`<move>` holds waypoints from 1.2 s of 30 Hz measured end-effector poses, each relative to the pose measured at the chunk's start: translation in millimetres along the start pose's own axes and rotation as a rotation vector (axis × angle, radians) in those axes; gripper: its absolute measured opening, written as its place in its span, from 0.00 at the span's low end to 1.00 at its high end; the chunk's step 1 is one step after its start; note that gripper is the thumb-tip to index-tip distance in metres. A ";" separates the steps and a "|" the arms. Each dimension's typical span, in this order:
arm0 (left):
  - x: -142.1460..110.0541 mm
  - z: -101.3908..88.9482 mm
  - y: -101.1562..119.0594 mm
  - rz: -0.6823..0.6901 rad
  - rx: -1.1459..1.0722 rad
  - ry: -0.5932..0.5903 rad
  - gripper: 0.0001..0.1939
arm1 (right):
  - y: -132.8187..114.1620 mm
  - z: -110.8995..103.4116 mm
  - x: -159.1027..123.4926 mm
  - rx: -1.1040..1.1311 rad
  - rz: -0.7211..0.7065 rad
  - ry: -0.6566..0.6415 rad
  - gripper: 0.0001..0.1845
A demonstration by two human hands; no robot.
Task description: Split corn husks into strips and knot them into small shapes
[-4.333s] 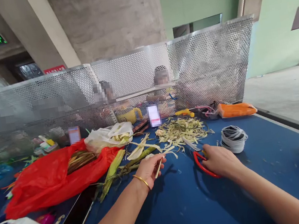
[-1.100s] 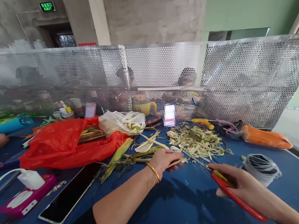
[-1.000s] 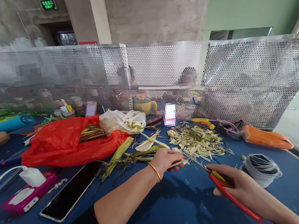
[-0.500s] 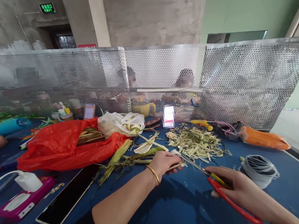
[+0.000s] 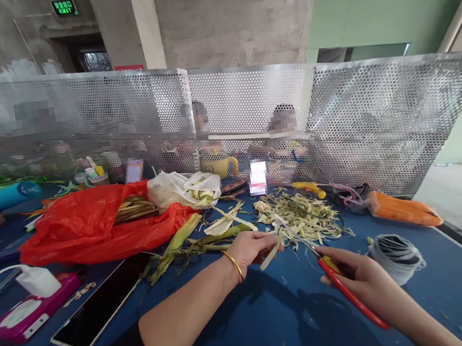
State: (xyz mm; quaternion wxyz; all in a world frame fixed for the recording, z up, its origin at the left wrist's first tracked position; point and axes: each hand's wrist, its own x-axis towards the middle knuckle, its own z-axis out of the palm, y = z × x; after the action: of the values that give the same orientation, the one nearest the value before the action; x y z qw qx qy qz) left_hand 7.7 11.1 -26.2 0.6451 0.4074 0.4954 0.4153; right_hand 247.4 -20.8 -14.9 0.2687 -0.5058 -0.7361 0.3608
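My left hand (image 5: 249, 249), with a gold bangle at the wrist, pinches a pale strip of dried corn husk (image 5: 269, 257) between thumb and fingers. My right hand (image 5: 363, 275) is wrapped round a pair of scissors (image 5: 351, 300) with red and yellow handles. The blades point up and left towards the left fingertips; whether they touch the husk I cannot tell. Just beyond the blades lies a heap of cut husk pieces (image 5: 310, 216). Longer green and pale husks (image 5: 176, 243) lie to the left of it.
A red plastic bag (image 5: 85, 225) and a white bag (image 5: 167, 189) hold husks. A phone (image 5: 103, 304) and a magenta power strip (image 5: 34, 312) lie at left. Grey cord (image 5: 398, 260) and an orange packet (image 5: 403, 209) are at right. A perforated metal screen (image 5: 116, 109) borders the table; people sit beyond.
The husk strip now slants downward from my left fingers and shows more. My right hand and the scissors have shifted slightly up and left. The whole view has moved a little.
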 end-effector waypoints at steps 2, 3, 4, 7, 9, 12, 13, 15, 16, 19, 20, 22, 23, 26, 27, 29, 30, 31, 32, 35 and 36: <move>0.4 0.2 0.1 -0.017 -0.078 -0.005 0.18 | -0.3 1.3 1.0 0.039 0.010 0.014 0.36; 0.2 0.7 0.2 -0.026 -0.099 -0.006 0.18 | -0.5 2.1 1.2 0.054 0.008 0.008 0.36; -0.4 1.3 0.5 -0.037 -0.111 -0.004 0.18 | -0.7 2.8 1.1 0.060 0.006 0.000 0.36; -3.6 3.5 2.5 -0.035 -0.101 -0.009 0.17 | -0.8 4.4 0.6 0.050 0.020 -0.030 0.35; -6.1 4.5 5.1 0.001 -0.050 -0.011 0.15 | -1.2 4.4 0.3 0.033 0.033 -0.047 0.35; -8.9 4.6 9.3 0.040 0.026 0.003 0.11 | -3.0 3.3 0.2 0.027 0.044 -0.065 0.35; -9.4 4.2 10.4 0.039 0.038 0.011 0.11 | -3.9 2.8 0.2 0.030 0.047 -0.070 0.35; -9.5 3.1 11.5 0.035 0.055 0.020 0.10 | -5.2 1.9 0.0 0.039 0.053 -0.076 0.34; -9.3 2.3 11.6 0.033 0.064 0.022 0.11 | -5.6 1.6 -0.2 0.043 0.057 -0.075 0.34; -8.0 -0.4 10.8 0.032 0.087 0.018 0.12 | -6.0 1.1 -1.2 0.047 0.059 -0.082 0.33; -7.5 -1.2 10.5 0.032 0.091 0.017 0.12 | -6.1 1.1 -1.7 0.043 0.055 -0.092 0.33; -6.7 -2.2 10.2 0.041 0.092 0.011 0.12 | -6.5 1.2 -2.7 0.033 0.037 -0.117 0.33; -6.3 -2.4 10.2 0.048 0.095 0.012 0.12 | -6.9 1.4 -3.2 0.028 0.025 -0.130 0.32; -5.4 -1.6 10.6 0.077 0.108 0.038 0.12 | -7.9 1.9 -4.5 0.024 0.006 -0.157 0.30; -5.0 -1.1 10.6 0.086 0.109 0.051 0.11 | -7.9 2.1 -4.7 0.026 0.007 -0.164 0.30; -4.2 -0.2 10.3 0.101 0.101 0.064 0.09 | -7.4 2.5 -4.7 0.031 0.014 -0.172 0.30; -3.6 0.0 9.9 0.104 0.098 0.063 0.09 | -6.9 2.6 -4.6 0.035 0.017 -0.168 0.31; -3.0 0.1 9.3 0.104 0.096 0.059 0.08 | -6.3 2.6 -4.4 0.039 0.021 -0.163 0.31; -2.3 -0.1 8.5 0.101 0.096 0.053 0.08 | -5.6 2.6 -4.2 0.042 0.025 -0.154 0.31; 0.5 -1.4 5.3 0.097 0.105 0.015 0.08 | -4.1 2.4 -3.7 0.051 0.029 -0.132 0.31; 1.6 -2.1 4.1 0.097 0.113 0.002 0.08 | -4.0 2.3 -3.7 0.056 0.029 -0.132 0.31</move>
State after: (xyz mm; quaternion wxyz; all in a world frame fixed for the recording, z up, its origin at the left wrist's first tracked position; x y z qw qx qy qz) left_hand 5.3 14.2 -23.3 0.5998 0.4661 0.4984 0.4179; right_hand 244.7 -25.8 -13.2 0.2284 -0.4838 -0.7345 0.4175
